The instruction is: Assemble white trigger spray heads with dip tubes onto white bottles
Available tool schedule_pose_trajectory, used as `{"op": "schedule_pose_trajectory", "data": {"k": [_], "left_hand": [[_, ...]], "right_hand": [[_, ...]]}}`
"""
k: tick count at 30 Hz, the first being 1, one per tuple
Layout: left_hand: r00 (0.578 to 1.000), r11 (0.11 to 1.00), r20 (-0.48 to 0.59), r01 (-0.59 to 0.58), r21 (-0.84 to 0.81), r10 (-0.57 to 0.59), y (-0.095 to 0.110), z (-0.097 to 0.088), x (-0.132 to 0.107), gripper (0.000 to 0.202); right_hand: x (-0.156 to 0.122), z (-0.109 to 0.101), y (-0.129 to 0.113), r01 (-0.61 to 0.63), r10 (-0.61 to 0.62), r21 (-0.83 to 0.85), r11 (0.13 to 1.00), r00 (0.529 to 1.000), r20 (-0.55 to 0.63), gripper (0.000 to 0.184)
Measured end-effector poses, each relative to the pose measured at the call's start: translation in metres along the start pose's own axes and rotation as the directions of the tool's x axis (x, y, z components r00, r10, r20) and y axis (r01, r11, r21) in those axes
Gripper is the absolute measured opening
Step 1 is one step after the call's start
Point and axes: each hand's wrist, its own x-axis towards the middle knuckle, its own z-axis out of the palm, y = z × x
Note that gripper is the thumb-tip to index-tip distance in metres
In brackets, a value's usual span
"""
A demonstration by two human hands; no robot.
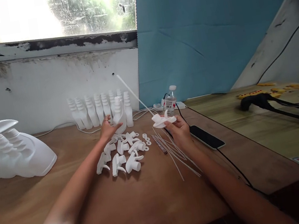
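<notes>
My right hand (179, 128) is closed around a white trigger spray head (163, 120), raised over the table. A long thin dip tube (134, 94) slants up and left from the spray head. My left hand (108, 128) is open, thumb and fingers spread, at a white plastic bottle (118, 113) with a ribbed neck; whether it touches the bottle I cannot tell. Behind it, similar white bottles (91, 113) stand in a row by the wall. Below my left hand lie several loose white spray heads (132, 162).
Small white washers (146, 139), loose thin tubes (175, 156) and a pen-like brown object (160, 147) lie mid-table. A clear bottle (169, 101) and phone (206, 136) with cables sit right. More white bottles (32, 155) lie bagged at left. A black strap (272, 105) lies far right.
</notes>
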Motion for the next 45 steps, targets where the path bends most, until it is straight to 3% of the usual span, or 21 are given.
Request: {"op": "schedule_pose_trajectory", "data": {"k": [2, 4, 8, 12, 15, 21, 25, 30, 35, 37, 39, 41, 45], "left_hand": [[0.996, 0.998, 0.072, 0.047, 0.033, -0.049, -0.007, 0.004, 0.005, 0.053], [0.998, 0.998, 0.053, 0.036, 0.055, -0.039, -0.009, -0.001, 0.001, 0.041], [0.996, 0.984, -0.07, -0.034, 0.173, 0.047, -0.015, -0.037, -0.019, 0.047], [0.948, 0.858, -0.112, -0.214, 0.467, 0.298, -0.032, -0.081, -0.039, 0.044], [0.927, 0.786, -0.09, -0.254, 0.564, 0.364, -0.046, -0.102, -0.052, 0.041], [0.927, 0.76, -0.061, -0.263, 0.595, 0.369, -0.062, -0.117, -0.07, 0.041], [0.913, 0.735, -0.026, -0.312, 0.603, 0.408, -0.066, -0.122, -0.075, 0.042], [0.824, 0.629, 0.064, -0.478, 0.614, 0.563, -0.048, -0.129, -0.089, 0.037], [0.678, 0.518, 0.105, -0.642, 0.565, 0.727, -0.006, -0.131, -0.118, 0.046], [0.645, 0.513, 0.113, -0.691, 0.509, 0.756, 0.01, -0.129, -0.133, 0.052], [0.661, 0.577, 0.081, -0.703, 0.415, 0.746, 0.023, -0.124, -0.149, 0.052], [0.717, 0.682, 0.039, -0.676, 0.279, 0.696, 0.033, -0.117, -0.166, 0.047], [0.813, 0.813, 0.034, -0.582, -0.016, 0.582, 0.045, -0.098, -0.191, 0.037]], "right_hand": [[0.012, -0.015, 0.001, 0.097, -0.101, -0.057, 0.994, 0.992, -0.074, 0.028], [0.021, -0.027, 0.0, 0.171, -0.183, -0.092, 0.981, 0.974, -0.138, 0.03], [0.029, -0.039, -0.004, 0.238, -0.254, -0.11, 0.965, 0.953, -0.167, 0.03], [0.029, -0.039, -0.003, 0.266, -0.288, -0.163, 0.95, 0.948, -0.132, 0.03], [0.025, -0.036, -0.001, 0.261, -0.281, -0.198, 0.945, 0.957, -0.078, 0.028], [0.018, -0.031, 0.005, 0.225, -0.226, -0.271, 0.936, 0.974, 0.026, 0.031], [0.013, -0.03, 0.004, 0.222, -0.181, -0.3, 0.928, 0.971, 0.158, 0.024], [0.001, -0.009, -0.007, 0.203, -0.126, -0.311, 0.928, 0.96, 0.25, 0.023], [-0.019, 0.036, -0.037, 0.237, -0.133, -0.286, 0.928, 0.931, 0.34, 0.025], [-0.025, 0.054, -0.057, 0.297, -0.145, -0.326, 0.897, 0.896, 0.419, 0.029], [-0.027, 0.069, -0.08, 0.368, -0.207, -0.291, 0.883, 0.862, 0.463, 0.033], [-0.026, 0.082, -0.101, 0.392, -0.235, -0.245, 0.887, 0.839, 0.491, 0.033], [-0.022, 0.103, -0.122, 0.291, -0.196, -0.135, 0.947, 0.857, 0.476, 0.037]]}}
